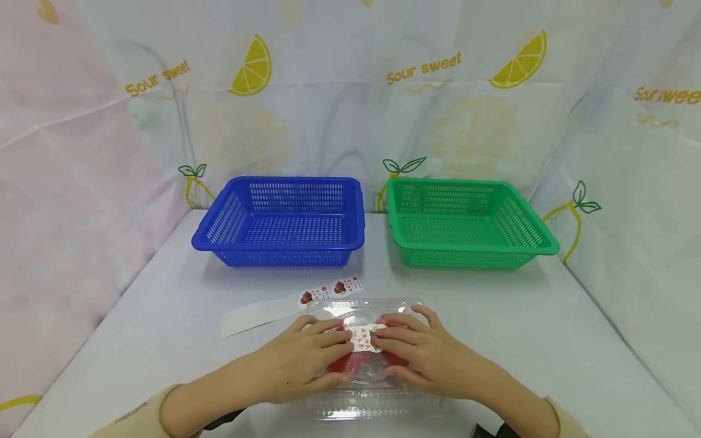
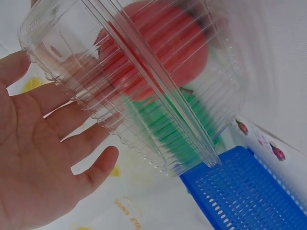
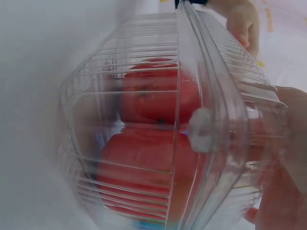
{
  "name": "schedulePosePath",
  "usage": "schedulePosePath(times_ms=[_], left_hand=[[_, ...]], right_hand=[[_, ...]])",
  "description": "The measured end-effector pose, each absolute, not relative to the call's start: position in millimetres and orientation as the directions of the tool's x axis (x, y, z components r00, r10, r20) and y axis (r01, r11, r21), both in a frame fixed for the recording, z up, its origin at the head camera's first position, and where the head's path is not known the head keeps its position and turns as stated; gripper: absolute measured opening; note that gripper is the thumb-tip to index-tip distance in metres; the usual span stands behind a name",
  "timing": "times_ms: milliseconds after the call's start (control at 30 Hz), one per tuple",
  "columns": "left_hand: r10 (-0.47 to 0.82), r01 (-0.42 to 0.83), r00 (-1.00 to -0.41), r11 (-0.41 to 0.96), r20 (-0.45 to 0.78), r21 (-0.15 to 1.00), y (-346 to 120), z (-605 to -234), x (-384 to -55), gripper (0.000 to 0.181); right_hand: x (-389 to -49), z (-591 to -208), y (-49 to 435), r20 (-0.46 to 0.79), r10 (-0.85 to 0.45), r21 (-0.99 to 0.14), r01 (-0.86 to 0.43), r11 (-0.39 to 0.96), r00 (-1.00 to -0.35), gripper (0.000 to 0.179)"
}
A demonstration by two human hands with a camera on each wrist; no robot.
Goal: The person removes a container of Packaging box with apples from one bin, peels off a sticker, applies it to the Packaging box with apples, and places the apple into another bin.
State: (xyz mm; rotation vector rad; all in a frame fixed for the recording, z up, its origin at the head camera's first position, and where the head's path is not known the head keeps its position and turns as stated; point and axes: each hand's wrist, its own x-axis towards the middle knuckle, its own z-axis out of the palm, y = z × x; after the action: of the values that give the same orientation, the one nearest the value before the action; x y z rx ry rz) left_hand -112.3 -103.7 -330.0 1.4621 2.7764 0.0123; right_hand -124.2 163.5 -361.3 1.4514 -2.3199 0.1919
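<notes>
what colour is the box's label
The label is white with red print, clearest in the head view.

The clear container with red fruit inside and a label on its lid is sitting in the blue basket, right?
Not in the blue basket: the head view shows the clear container, with red fruit inside and a label on its lid, on the white table.
</notes>
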Motion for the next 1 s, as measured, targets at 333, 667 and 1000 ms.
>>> schedulePosePath(times_ms=[333, 667, 1000], left_hand=[[0.822, 0.823, -0.567, 0.568, 0.053, -0.006, -107.5, -332.0, -106.6, 0.05], [0.792, 0.792, -0.607, 0.596, 0.06, 0.133, -107.5, -337.0, -119.4, 0.035], [0.778, 0.784, -0.617, 0.595, 0.117, 0.178, -114.9, -341.6, -124.4, 0.034]], right_hand=[[-119.4, -362.1, 170.1, 0.441, -0.809, 0.062, -0.886, 0.46, -0.389, 0.037], [-123.6, -361.9, 173.1, 0.432, -0.784, -0.016, -0.873, 0.488, -0.446, 0.026], [-127.3, -364.6, 182.9, 0.498, -0.722, -0.061, -0.85, 0.524, -0.481, 0.02]])
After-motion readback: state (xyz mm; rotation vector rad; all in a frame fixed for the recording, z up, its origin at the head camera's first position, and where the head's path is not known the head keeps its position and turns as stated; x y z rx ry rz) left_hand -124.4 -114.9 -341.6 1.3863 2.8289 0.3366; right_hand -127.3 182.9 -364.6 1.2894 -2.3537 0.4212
